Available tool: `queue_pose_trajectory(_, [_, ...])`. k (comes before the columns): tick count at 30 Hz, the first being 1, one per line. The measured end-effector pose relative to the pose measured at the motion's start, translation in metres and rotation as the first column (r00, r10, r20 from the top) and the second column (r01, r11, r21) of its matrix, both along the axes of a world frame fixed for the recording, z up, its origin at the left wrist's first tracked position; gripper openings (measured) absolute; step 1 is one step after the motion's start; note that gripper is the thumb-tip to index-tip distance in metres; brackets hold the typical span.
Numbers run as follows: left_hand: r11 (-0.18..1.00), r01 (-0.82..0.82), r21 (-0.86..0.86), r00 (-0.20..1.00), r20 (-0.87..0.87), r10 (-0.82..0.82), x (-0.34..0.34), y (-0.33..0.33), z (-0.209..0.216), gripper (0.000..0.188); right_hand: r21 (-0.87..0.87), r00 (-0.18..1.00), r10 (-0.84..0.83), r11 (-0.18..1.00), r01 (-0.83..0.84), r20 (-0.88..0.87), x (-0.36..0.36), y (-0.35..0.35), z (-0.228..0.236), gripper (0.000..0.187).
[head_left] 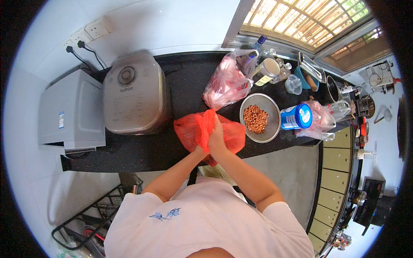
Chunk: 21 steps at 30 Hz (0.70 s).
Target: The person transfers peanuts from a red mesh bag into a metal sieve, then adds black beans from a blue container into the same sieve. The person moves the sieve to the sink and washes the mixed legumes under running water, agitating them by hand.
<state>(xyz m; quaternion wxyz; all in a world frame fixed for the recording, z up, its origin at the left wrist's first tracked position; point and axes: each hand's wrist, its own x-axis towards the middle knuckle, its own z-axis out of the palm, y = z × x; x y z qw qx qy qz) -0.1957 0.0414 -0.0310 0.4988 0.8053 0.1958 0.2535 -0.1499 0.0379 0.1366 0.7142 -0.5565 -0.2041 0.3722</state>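
Both hands on the red plastic bag (191, 131) at the counter (142, 150) edge. My right hand (216, 139) is fisted tight round its gathered neck so nothing spills; left hand (200, 150) mostly hidden under it, grip unclear. Steel bowl w/ peanuts (258, 118) sits just right.

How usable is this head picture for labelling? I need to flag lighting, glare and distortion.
In the head view, daylight from the window lights the scene evenly; the black counter shows soft sheen, no harsh glare. Fisheye bends the counter edge and cooker toward the rim, with dark corners. Both hands, right hand and left hand, on the red bag look sharp.
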Motion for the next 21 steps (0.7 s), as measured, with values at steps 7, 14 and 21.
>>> queue_pose_trajectory(7, [0.971, -0.112, 0.209, 0.980, -0.140, 0.143, -0.006, 0.020, -0.039, 0.037, -0.367, 0.734, 0.274, 0.929, -0.035, 0.622, 0.089, -0.060, 0.017, 0.055])
queue_pose_trajectory(14, [0.812, -0.091, -0.577, 0.985, -0.174, -0.014, -0.003, 0.031, 0.063, 0.047, -0.512, 0.681, 0.254, 0.834, 0.205, 0.687, 0.076, -0.079, -0.088, 0.029])
queue_pose_trajectory(21, [0.675, 0.125, -0.727, 0.991, 0.064, -0.115, 0.003, 0.041, 0.072, 0.040, -0.466, 0.886, 0.380, 0.855, -0.226, 0.267, 0.091, -0.067, -0.100, 0.027])
